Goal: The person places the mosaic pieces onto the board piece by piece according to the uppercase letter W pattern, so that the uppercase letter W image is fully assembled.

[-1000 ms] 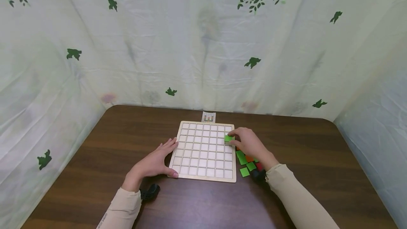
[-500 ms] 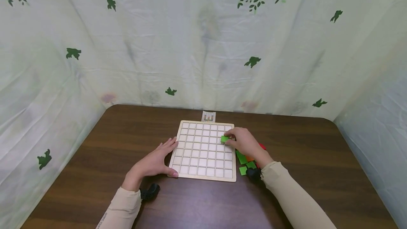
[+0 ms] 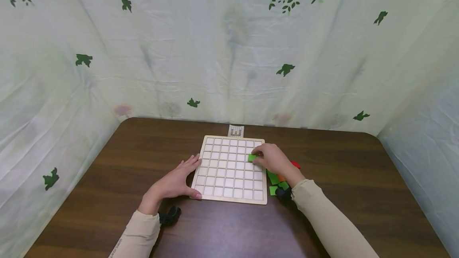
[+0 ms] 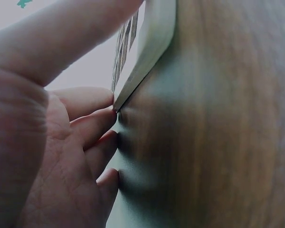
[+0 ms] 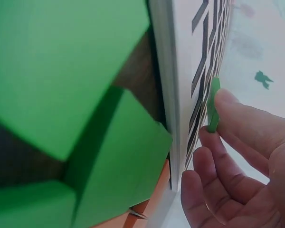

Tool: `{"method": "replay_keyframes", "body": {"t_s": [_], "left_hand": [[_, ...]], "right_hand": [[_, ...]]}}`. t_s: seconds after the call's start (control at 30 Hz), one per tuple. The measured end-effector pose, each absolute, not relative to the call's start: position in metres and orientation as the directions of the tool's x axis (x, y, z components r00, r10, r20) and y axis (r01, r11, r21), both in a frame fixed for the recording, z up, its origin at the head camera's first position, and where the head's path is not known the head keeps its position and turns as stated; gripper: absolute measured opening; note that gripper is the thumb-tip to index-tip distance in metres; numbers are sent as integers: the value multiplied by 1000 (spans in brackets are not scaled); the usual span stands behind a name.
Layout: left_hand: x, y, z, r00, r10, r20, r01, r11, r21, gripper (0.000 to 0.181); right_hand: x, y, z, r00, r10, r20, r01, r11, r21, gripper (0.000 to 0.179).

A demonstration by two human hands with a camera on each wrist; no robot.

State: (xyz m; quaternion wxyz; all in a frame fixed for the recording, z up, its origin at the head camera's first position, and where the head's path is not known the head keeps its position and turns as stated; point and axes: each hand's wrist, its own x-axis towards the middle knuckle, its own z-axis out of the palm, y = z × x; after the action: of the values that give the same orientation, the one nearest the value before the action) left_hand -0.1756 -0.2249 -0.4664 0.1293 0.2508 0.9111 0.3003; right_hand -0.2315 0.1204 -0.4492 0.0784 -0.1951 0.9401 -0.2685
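Observation:
A pale wooden board (image 3: 229, 175) with a grid of white square cells lies flat on the table. My left hand (image 3: 173, 180) rests along its left side, fingers spread and nearly straight, thumb at the near left corner. In the left wrist view the fingertips (image 4: 115, 110) sit right at the board's edge. My right hand (image 3: 274, 160) pinches a small green square tile (image 3: 252, 157) between thumb and fingers, close over the upper right cells. The right wrist view shows that tile (image 5: 213, 105) edge-on, the other fingers bent beside it.
Loose green tiles (image 3: 273, 177), orange tiles (image 3: 281, 178) and red tiles (image 3: 295, 165) lie right of the board, partly under the right wrist. A small patterned card (image 3: 236, 131) lies behind the board. The brown table (image 3: 344, 170) meets a leaf-printed curtain (image 3: 229, 51).
My right hand has moved slightly left with the green tile, farther in over the board. The left hand has stayed in place.

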Motion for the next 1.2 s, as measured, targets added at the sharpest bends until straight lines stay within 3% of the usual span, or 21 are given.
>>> {"method": "replay_keyframes", "body": {"t_s": [1.2], "left_hand": [[-175, -224, -466, -847, 522, -100, 361, 703, 613, 116]], "right_hand": [[-239, 116, -452, -900, -434, -38, -342, 757, -557, 28]]}}
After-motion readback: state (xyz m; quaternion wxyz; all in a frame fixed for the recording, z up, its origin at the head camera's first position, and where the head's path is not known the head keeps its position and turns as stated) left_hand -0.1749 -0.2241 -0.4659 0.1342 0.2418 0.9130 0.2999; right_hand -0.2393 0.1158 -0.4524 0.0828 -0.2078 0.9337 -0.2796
